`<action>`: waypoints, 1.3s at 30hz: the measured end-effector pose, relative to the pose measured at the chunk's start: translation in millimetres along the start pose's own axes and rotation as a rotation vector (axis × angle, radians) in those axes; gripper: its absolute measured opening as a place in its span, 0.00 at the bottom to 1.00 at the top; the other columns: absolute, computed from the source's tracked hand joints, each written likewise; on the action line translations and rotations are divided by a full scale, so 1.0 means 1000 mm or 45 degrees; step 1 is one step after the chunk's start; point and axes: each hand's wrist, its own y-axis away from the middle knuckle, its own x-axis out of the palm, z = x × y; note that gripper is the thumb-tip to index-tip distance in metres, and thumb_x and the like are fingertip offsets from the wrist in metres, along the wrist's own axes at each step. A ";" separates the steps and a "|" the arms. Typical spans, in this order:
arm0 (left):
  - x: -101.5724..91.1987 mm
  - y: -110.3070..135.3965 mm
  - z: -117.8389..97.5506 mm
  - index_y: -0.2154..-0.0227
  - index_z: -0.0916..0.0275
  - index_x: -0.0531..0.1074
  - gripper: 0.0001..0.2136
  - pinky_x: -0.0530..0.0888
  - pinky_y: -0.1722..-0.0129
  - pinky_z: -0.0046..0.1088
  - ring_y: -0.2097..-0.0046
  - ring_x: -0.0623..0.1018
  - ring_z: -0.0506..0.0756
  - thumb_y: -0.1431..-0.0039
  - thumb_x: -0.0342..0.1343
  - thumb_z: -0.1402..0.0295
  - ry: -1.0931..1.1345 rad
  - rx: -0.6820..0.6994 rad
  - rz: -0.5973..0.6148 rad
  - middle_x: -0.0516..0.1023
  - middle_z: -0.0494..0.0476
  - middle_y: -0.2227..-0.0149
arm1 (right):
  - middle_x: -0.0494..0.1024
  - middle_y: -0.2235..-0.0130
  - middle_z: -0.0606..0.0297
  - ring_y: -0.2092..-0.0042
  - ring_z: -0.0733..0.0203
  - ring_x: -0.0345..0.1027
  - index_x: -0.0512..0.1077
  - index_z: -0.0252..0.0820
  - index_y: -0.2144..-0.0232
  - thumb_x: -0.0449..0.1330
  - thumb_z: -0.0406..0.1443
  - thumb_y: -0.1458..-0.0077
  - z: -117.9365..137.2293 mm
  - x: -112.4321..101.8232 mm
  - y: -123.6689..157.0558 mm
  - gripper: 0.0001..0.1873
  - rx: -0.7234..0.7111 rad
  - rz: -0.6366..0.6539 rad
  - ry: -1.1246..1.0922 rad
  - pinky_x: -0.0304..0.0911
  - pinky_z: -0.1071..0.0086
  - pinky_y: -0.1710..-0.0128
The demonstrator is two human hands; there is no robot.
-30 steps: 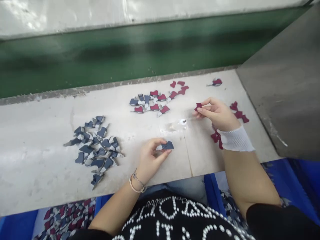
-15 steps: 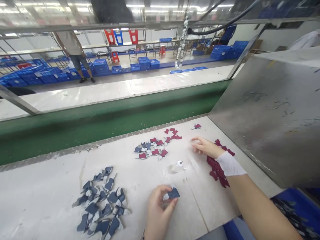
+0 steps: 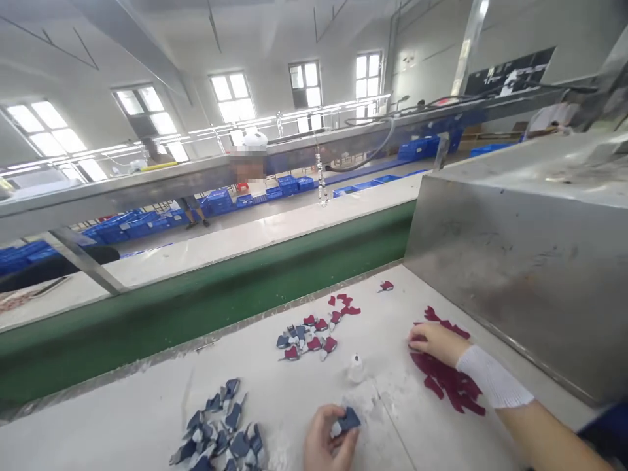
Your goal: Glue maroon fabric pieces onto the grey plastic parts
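Observation:
My left hand pinches a small navy-and-grey piece between thumb and fingers, low over the white table. My right hand, with a white band at the wrist, has its fingers curled down at the left edge of a pile of flat maroon pieces; what its fingertips hold is hidden. Between the hands stands a small white bottle. A cluster of grey pieces with maroon tops lies beyond it, navy ones among them. Many navy-and-grey pieces are heaped left of my left hand.
A large metal box borders the table on the right. One maroon-topped piece lies near the back edge. A green panel runs behind the table. Blue crates and people are farther off.
My right hand has moved right from the open table to the maroon pile, and its fingers have curled. My left hand keeps hold of the navy piece. The view has tilted up.

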 end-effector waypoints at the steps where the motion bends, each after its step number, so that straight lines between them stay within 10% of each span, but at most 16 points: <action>1: -0.001 0.001 -0.003 0.71 0.59 0.75 0.24 0.81 0.66 0.31 0.62 0.82 0.60 0.65 0.72 0.47 -0.012 0.018 0.015 0.80 0.58 0.67 | 0.76 0.51 0.59 0.53 0.59 0.72 0.73 0.38 0.52 0.59 0.44 0.34 0.000 -0.001 0.003 0.16 -0.016 0.014 -0.063 0.72 0.59 0.53; 9: -0.007 0.002 -0.004 0.70 0.61 0.75 0.19 0.81 0.67 0.29 0.63 0.82 0.58 0.61 0.73 0.56 -0.070 0.012 0.049 0.81 0.58 0.67 | 0.81 0.58 0.52 0.57 0.52 0.76 0.78 0.39 0.60 0.55 0.63 0.43 0.019 0.006 0.052 0.34 -0.317 0.135 -0.603 0.73 0.60 0.54; 14: -0.015 0.009 -0.021 0.63 0.63 0.76 0.14 0.82 0.55 0.34 0.51 0.82 0.61 0.49 0.67 0.61 -0.238 0.053 0.210 0.81 0.62 0.57 | 0.82 0.58 0.52 0.57 0.51 0.76 0.73 0.41 0.43 0.56 0.63 0.45 0.024 0.021 0.072 0.41 -0.284 0.193 -0.728 0.72 0.58 0.54; 26: -0.015 0.014 -0.018 0.63 0.61 0.75 0.09 0.82 0.57 0.33 0.55 0.81 0.56 0.47 0.65 0.68 -0.229 0.113 0.245 0.78 0.58 0.58 | 0.81 0.57 0.55 0.52 0.45 0.73 0.81 0.44 0.64 0.62 0.57 0.46 0.047 0.046 0.081 0.25 -0.295 0.487 -0.406 0.65 0.53 0.47; 39: -0.019 0.016 -0.018 0.62 0.61 0.73 0.08 0.80 0.52 0.38 0.53 0.80 0.56 0.43 0.65 0.68 -0.282 0.247 0.294 0.78 0.59 0.57 | 0.82 0.59 0.61 0.54 0.56 0.77 0.71 0.45 0.53 0.56 0.49 0.35 0.086 0.067 0.088 0.17 -0.372 0.713 -0.520 0.71 0.60 0.50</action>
